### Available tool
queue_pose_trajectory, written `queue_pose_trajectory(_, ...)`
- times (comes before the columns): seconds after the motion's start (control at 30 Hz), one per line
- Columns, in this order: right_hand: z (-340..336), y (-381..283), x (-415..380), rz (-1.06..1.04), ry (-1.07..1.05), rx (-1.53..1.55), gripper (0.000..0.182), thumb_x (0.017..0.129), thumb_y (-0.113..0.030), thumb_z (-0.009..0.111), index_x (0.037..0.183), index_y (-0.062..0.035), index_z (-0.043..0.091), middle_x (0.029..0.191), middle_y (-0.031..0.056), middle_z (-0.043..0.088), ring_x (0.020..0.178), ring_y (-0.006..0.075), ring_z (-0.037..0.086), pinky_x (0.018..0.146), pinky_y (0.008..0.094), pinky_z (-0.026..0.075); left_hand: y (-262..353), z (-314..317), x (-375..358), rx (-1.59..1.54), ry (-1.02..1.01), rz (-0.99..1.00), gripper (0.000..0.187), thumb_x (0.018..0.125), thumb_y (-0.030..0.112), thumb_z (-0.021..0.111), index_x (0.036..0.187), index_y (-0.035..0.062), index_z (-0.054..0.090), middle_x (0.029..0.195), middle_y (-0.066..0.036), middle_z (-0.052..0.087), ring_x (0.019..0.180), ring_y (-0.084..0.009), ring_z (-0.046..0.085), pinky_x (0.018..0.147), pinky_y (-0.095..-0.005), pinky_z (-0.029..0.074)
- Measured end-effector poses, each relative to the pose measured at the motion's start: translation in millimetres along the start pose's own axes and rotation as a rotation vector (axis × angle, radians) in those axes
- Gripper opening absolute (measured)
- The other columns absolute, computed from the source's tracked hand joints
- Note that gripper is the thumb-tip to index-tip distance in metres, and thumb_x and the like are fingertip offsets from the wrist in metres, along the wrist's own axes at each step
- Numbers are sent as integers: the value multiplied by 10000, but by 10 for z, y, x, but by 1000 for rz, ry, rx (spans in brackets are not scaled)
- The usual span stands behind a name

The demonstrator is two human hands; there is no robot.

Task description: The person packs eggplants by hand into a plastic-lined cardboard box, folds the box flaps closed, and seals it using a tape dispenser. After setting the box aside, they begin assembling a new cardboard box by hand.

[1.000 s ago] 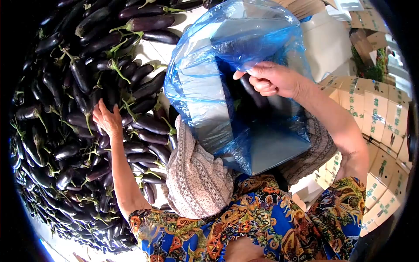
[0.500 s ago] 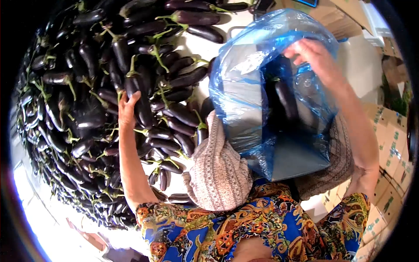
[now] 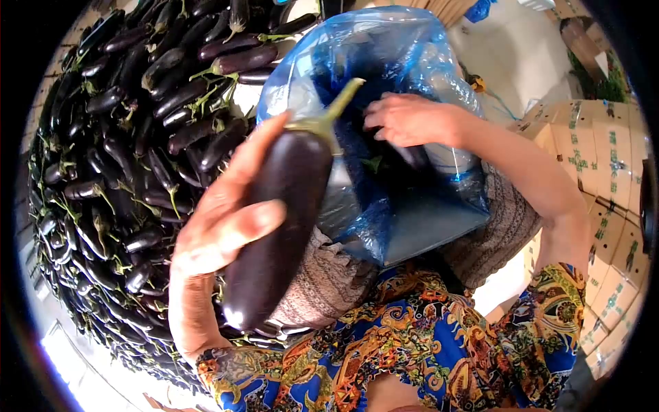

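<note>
One eggplant [image 3: 281, 213] in the left hand [image 3: 223, 220], one blue bag [image 3: 295, 86] under the right hand [image 3: 408, 120], easily dozens of loose eggplants [image 3: 161, 168] past the left.

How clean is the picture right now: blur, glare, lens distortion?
Head view: the left hand looks slightly blurred; head view: the held eggplant shows glare at its lower end, glints streak the blue bag; head view: fisheye curvature, black corners, washed-out lower left.

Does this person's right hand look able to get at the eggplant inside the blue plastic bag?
Probably yes: the blue plastic bag gapes open, and the right hand hovers near the eggplant inside, with nothing visible blocking the way. The left hand holds another eggplant off to one side.
</note>
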State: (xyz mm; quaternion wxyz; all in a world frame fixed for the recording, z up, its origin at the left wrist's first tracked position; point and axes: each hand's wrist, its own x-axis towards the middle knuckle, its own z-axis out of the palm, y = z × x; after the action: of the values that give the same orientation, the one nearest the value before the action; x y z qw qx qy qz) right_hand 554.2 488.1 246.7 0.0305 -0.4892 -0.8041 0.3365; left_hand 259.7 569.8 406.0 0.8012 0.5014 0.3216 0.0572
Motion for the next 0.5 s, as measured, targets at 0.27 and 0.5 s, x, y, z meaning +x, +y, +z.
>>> queue_pose_trajectory(0.27, 243, 100, -203, 118, 49, -501, 370, 856, -173, 508, 1211, -96, 581, 1310, 173, 547, 1312, 357, 439, 1152, 496, 256, -311, 372, 768, 864, -176, -39, 827, 888, 501, 569, 1490, 48, 229, 1145, -297, 614, 1047, -456, 607, 929, -436, 468)
queue_pose_trajectory(0.5, 299, 74, -571, 131, -29, -839, 375, 887, -137, 464, 1236, -39, 560, 1387, 151, 492, 1364, 319, 379, 1193, 486, 165, -1273, 430, 1633, 1307, -99, -29, 769, 889, 257, 607, 1460, -39, 185, 910, -308, 655, 831, -430, 666, 811, -480, 523)
